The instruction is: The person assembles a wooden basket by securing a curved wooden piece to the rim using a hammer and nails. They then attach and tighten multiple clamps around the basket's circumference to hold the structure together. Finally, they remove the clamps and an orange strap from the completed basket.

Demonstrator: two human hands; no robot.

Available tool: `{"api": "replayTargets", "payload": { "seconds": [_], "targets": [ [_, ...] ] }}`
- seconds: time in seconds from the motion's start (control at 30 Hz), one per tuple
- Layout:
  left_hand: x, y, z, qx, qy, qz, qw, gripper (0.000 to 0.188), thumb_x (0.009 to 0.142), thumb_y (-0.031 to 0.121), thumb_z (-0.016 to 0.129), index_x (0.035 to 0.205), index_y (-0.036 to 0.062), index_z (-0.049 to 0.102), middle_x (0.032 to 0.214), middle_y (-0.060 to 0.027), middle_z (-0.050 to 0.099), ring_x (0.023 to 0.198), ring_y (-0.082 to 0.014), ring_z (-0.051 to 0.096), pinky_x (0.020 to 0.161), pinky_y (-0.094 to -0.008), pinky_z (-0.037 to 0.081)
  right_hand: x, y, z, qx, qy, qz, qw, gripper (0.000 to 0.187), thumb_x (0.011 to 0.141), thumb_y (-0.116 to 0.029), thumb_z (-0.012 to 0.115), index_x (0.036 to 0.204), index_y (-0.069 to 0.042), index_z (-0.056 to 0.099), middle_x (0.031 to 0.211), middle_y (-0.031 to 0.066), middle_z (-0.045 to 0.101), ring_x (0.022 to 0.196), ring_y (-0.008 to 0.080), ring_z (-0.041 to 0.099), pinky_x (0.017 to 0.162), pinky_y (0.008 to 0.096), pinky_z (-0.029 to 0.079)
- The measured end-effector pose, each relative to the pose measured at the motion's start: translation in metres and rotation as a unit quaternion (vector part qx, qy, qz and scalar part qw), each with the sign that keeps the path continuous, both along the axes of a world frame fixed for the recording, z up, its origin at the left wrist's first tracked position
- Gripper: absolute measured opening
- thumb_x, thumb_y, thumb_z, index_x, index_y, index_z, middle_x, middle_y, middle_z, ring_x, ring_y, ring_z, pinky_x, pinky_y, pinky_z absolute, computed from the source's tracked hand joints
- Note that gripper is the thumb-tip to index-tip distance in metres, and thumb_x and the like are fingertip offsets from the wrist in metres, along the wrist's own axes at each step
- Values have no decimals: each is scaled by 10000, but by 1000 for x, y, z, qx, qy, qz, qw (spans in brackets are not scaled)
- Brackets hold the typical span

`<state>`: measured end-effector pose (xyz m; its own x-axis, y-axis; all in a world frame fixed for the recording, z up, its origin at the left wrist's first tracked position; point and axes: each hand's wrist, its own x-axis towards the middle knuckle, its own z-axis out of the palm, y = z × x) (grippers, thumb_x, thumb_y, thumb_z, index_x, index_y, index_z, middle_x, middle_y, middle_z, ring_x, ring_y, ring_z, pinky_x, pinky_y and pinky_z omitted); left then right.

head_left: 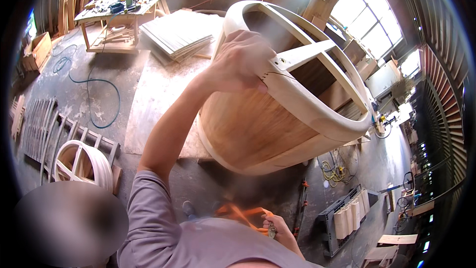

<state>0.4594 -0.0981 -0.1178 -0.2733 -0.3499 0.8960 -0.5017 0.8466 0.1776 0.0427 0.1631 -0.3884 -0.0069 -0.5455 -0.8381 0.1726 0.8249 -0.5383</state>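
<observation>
A large rounded wooden shell [248, 119] with curved, brown-grained sides stands tilted in front of me. Its thick pale rim [317, 111] is spanned by wooden crossbars, and a pale flat bracket with holes [307, 55] lies across the near side. My left hand [243, 59] is closed over the rim's left part, beside that bracket. Low down, close to my body, my right hand [281, 232] is closed around an orange strap [243, 213] with a small metal buckle [272, 230]. The strap is partly smeared by motion.
A stack of pale boards [176, 34] lies behind the shell. Farther left stands a cluttered worktable [119, 10]. A round wooden frame [82, 164] sits at left, wood blocks in a dark rack [347, 218] at right. A blue hose [116, 104] and yellow cable [334, 173] cross the floor.
</observation>
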Motion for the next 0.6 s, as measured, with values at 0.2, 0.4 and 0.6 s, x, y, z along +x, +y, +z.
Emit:
{"api": "replayTargets", "payload": {
  "seconds": [0.2,0.4,0.6],
  "targets": [
    [-10,7,4,18,-11,31,999,749,455,372,867,1112,82,652,1082,-80,633,1096,-293,547,1018,-429,354,-29,2,-39,-18,-33,6,999,152,891,-67,589,993,42,617,706,44,588,611,133,583,583,271,526],
    [-12,2,5,3,-21,16,1000,819,450,470,854,1137,67,668,1129,-108,638,1152,-323,535,1041,-455,337,-26,-4,-27,-44,43,146,987,131,918,-92,577,978,23,596,679,37,571,571,133,570,523,258,489],
    [-2,2,9,5,-68,22,997,779,600,528,787,1189,41,634,1180,-143,608,1166,-352,514,1024,-457,354,-5,-24,22,-251,361,432,788,372,818,-239,655,1090,11,616,964,226,686,963,350,665,822,405,529]
  ]
}}
